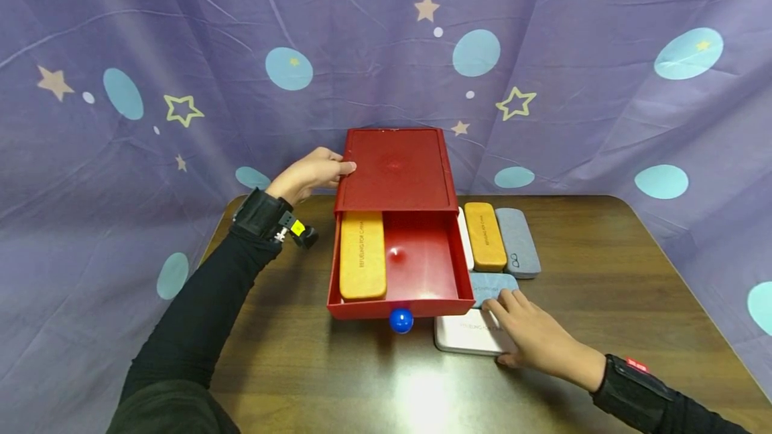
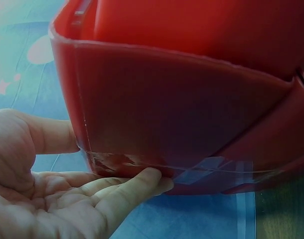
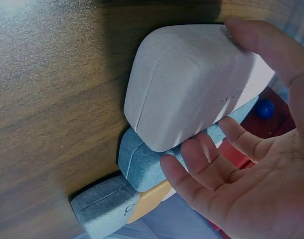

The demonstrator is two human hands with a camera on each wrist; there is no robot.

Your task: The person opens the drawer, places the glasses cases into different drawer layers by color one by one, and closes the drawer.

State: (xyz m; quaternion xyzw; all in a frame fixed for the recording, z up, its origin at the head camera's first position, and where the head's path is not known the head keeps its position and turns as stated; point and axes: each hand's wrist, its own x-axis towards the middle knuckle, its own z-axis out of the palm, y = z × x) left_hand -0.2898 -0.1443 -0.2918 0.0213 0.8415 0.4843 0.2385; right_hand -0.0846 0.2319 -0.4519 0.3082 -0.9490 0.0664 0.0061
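- Your left hand [image 1: 310, 174] braces the red drawer box [image 1: 395, 169] at its far left edge, thumb and fingers curled round the wall; hold that so the open drawer [image 1: 422, 266] doesn't slide.
- Your right hand [image 1: 533, 337] lies over the white glasses case [image 1: 467, 337], thumb hooked on its near edge, fingers loosely spread; I judge it not fully clamped yet.
- Close the grip across the case's short width before lifting.
- Beyond your fingertips the blue-grey case [image 1: 491, 284] touches it; lift straight up.
- The drawer's free space lies left of your grip, beside the yellow case [image 1: 362, 254].
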